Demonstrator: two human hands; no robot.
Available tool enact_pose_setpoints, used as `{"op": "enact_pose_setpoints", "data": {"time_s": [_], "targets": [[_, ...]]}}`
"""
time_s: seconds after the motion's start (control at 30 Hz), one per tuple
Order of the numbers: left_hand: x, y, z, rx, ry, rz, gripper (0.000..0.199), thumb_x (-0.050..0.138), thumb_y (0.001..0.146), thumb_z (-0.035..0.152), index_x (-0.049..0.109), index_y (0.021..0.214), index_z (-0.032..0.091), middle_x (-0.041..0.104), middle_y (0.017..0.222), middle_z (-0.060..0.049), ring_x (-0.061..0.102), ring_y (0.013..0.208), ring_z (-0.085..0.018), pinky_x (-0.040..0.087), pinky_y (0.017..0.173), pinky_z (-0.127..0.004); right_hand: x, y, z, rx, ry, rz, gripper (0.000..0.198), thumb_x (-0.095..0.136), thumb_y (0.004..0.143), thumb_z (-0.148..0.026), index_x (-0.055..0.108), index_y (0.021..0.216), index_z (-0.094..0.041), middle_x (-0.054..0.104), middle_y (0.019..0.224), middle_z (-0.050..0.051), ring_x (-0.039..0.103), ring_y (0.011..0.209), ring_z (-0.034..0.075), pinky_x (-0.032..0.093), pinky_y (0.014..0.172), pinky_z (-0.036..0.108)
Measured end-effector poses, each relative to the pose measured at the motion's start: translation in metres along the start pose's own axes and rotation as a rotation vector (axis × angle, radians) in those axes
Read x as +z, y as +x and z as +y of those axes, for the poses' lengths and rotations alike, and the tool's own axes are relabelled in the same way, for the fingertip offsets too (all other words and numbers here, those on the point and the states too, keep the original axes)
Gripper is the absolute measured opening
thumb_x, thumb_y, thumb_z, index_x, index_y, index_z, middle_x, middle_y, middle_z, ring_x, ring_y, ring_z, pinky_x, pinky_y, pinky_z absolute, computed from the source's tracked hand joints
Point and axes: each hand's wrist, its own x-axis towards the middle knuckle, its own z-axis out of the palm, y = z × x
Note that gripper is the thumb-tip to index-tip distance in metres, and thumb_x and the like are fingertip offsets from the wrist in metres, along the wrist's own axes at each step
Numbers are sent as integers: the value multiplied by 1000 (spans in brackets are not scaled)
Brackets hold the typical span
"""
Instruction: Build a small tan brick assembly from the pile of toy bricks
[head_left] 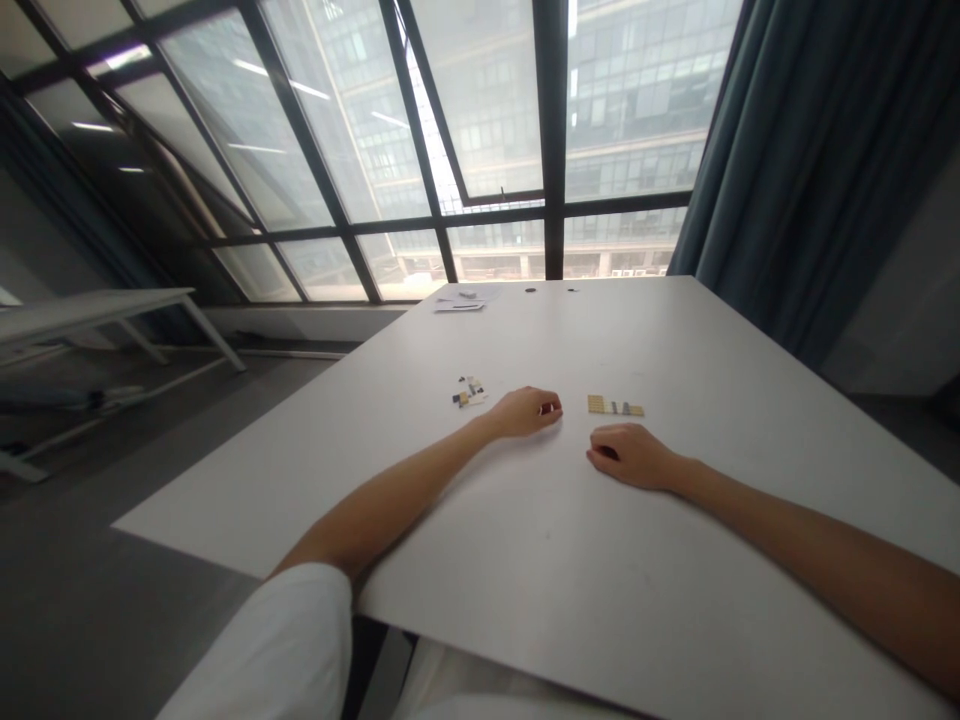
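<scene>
My left hand point(527, 412) rests on the white table, its fingers curled in toward the thumb, and nothing shows in the small gap between them. To its right and nearer to me, my right hand point(631, 456) also lies loosely curled, with nothing visible in it. Just beyond the right hand is a flat row of small tan and grey pieces point(615, 405), set close side by side; neither hand touches it. Beyond my left wrist lies a loose scatter of small black, white and tan pieces point(469, 392). They are too small to name.
The large white table point(555, 580) reaches toward the windows. Papers point(460, 303) with a small item on top lie near its far left corner. A dark round disc point(530, 290) and a small dark thing point(573, 290) are at the far edge. Another table point(97, 315) stands left.
</scene>
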Motion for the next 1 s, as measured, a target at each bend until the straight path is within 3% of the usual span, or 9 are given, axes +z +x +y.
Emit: {"op": "enact_pose_setpoints", "data": {"time_s": [0.3, 0.43, 0.57, 0.77, 1.0], "targets": [[-83, -9, -59, -148, -58, 114, 38, 55, 87, 50, 73, 101, 20, 72, 91, -4, 61, 73, -15, 45, 66, -25, 2, -1, 2, 9, 5, -11, 29, 49, 91, -30, 45, 65, -19, 53, 66, -1, 42, 61, 12, 26, 62, 26], [-104, -18, -93, -243, -4, 98, 48, 63, 79, 57, 73, 108, 20, 73, 96, -6, 62, 75, -16, 46, 68, -25, 2, -1, 3, 12, 17, -13, 29, 49, 91, -30, 45, 64, -19, 53, 65, -1, 42, 61, 12, 27, 62, 25], [-106, -24, -124, -344, 56, -34, 59, 70, 69, 61, 74, 110, 19, 73, 97, -7, 63, 74, -16, 44, 66, -24, 2, -1, 3, 17, 19, -8, 30, 49, 91, -30, 44, 64, -19, 53, 65, -1, 41, 60, 12, 26, 61, 25], [-89, -28, -159, -457, 112, -328, 67, 75, 57, 65, 73, 108, 20, 72, 103, -6, 64, 79, -17, 44, 65, -22, 2, -1, 4, 9, 28, -11, 30, 48, 91, -31, 42, 64, -19, 52, 64, -1, 41, 60, 12, 25, 61, 26], [-73, -27, -175, -505, 132, -419, 71, 76, 52, 65, 70, 108, 21, 71, 106, -6, 63, 86, -21, 46, 69, -25, 2, -2, 4, 15, 29, -10, 30, 49, 91, -31, 41, 64, -19, 51, 65, -1, 41, 60, 12, 26, 61, 26]]}}
